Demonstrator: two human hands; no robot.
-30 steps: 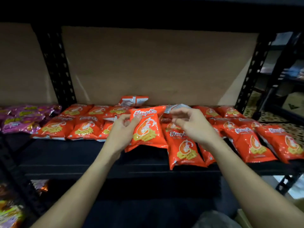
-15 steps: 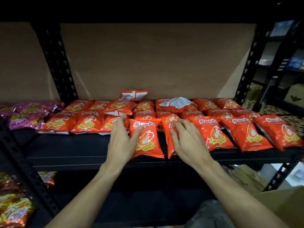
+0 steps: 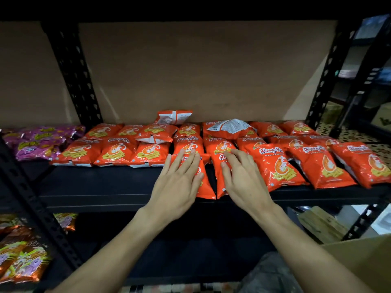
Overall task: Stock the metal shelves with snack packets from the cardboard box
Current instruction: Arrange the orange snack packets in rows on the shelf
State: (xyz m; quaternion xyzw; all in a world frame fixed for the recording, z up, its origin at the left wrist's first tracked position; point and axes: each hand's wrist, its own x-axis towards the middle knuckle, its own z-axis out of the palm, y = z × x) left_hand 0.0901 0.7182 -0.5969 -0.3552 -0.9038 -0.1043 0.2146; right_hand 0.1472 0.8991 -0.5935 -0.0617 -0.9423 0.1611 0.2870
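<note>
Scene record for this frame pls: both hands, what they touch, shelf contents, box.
left hand: flat, fingers straight, resting on an orange packet near the shelf's front edge
right hand: flat, on the neighbouring orange packet
shelf: black metal, front left bare
orange rows: fill the back and right of the shelf
flipped packets: two at the back show their white side
purple packets: far left, same level
cardboard box: lower right corner, contents not visible

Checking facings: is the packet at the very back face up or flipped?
Flipped: the rear packet shows its white back panel, no prawn picture.
</note>
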